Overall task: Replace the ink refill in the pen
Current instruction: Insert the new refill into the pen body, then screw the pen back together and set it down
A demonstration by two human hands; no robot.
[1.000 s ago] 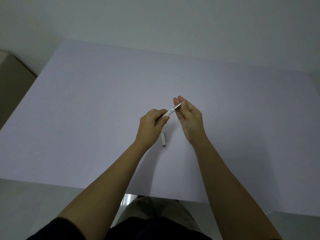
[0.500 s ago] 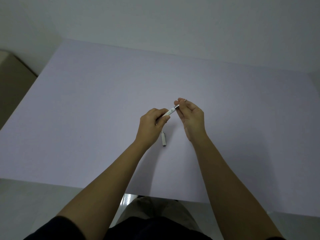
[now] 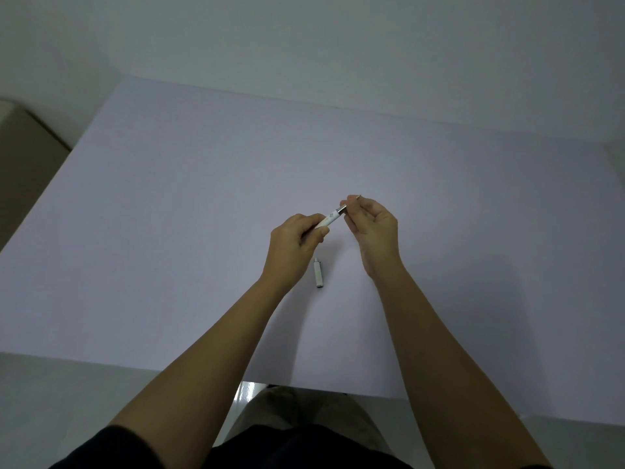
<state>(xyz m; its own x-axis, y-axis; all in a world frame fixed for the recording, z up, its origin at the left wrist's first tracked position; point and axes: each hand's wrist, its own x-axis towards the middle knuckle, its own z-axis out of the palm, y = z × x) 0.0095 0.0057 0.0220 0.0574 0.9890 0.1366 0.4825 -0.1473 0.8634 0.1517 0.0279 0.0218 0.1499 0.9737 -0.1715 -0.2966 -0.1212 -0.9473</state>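
Note:
My left hand (image 3: 294, 243) is closed around the white pen barrel (image 3: 327, 220), which points up and to the right. At the barrel's front end my right hand (image 3: 373, 228) pinches the metal tip section (image 3: 342, 208); a thin point (image 3: 359, 197) sticks out above the fingers. A short white pen cap (image 3: 318, 272) lies on the table just below and between the hands. Most of the barrel is hidden inside my left fist.
The work surface is a wide pale lilac table (image 3: 169, 214) with its near edge (image 3: 135, 367) above my lap. A beige box or furniture edge (image 3: 23, 154) stands beyond the left side. A plain wall rises behind.
My right hand's fingers have curled in around the pen's tip, from a flatter open pose. The left hand and the cap on the table have stayed put.

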